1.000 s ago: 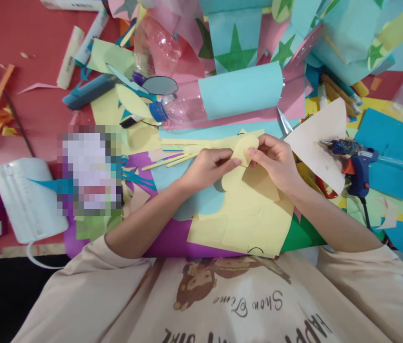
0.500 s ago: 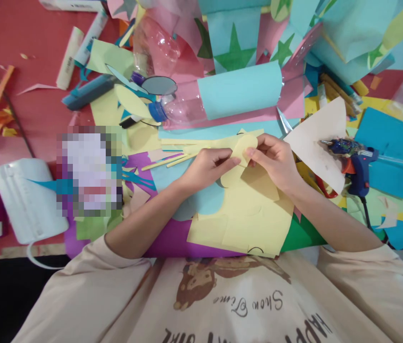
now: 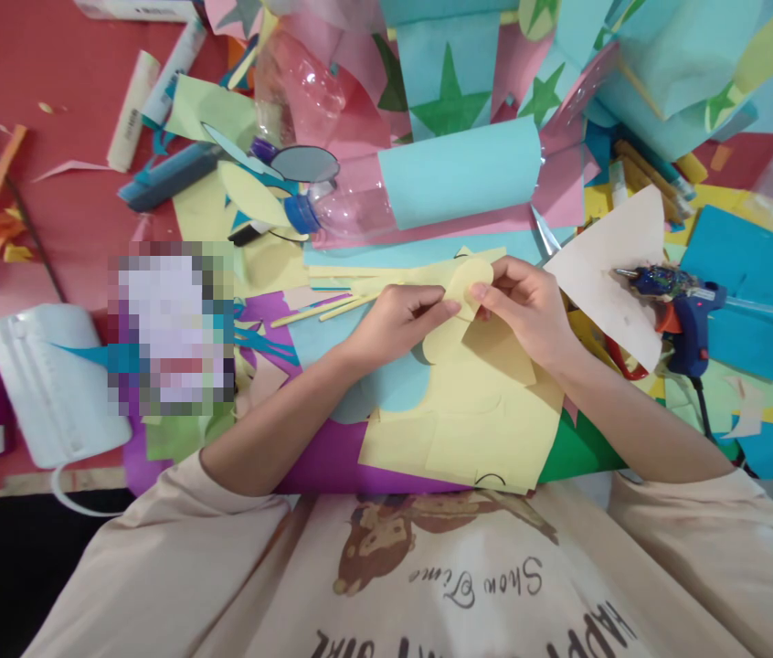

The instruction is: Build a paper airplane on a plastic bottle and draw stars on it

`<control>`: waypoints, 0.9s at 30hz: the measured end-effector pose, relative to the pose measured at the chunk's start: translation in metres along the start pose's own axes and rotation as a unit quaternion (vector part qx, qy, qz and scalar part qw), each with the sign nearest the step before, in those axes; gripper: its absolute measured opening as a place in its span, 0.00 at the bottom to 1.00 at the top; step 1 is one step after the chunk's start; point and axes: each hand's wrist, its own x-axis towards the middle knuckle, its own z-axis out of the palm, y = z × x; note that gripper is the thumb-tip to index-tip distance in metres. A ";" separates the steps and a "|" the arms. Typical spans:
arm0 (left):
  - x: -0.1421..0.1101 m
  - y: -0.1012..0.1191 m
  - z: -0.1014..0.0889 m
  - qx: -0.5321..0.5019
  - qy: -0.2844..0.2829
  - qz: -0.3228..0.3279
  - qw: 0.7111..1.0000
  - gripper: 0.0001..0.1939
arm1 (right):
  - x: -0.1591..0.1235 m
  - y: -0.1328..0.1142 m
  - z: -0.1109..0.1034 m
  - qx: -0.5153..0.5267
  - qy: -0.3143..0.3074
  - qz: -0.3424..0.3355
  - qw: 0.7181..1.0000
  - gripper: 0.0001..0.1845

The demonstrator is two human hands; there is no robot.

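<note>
Both hands pinch a pale yellow paper cutout [image 3: 472,276] with a rounded end, held low over the table. My left hand [image 3: 406,320] grips its left edge between thumb and fingers. On its right edge, the thumb and fingertips of my right hand [image 3: 522,306] are closed. Beneath lie pale yellow paper sheets [image 3: 489,439], one marked with a black curved line. Narrow yellow paper strips [image 3: 352,272] rest to the left of the hands. Beyond them lies a clear plastic bottle [image 3: 355,196] with a blue cap and a light blue paper wrap [image 3: 461,172].
To the right, a glue gun [image 3: 688,306] lies on a pale paper piece [image 3: 609,265], with scissors [image 3: 545,233] nearby. A white device [image 3: 58,384] with a cord and several markers [image 3: 134,110] are at the left. Star-decorated paper [image 3: 451,91] stands at the back.
Almost nothing differs. Both hands keep their pinch on the yellow paper cutout, and the surrounding things stay in place.
</note>
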 end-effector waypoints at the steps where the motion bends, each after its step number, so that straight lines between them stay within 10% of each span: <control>1: 0.000 0.000 0.000 0.000 0.000 0.000 1.000 0.29 | 0.000 0.000 0.000 0.000 0.000 0.000 1.000 0.20; 27: -0.002 0.003 -0.001 -0.074 0.001 -0.043 0.996 0.28 | -0.004 0.005 0.002 -0.010 -0.097 0.067 0.993 0.19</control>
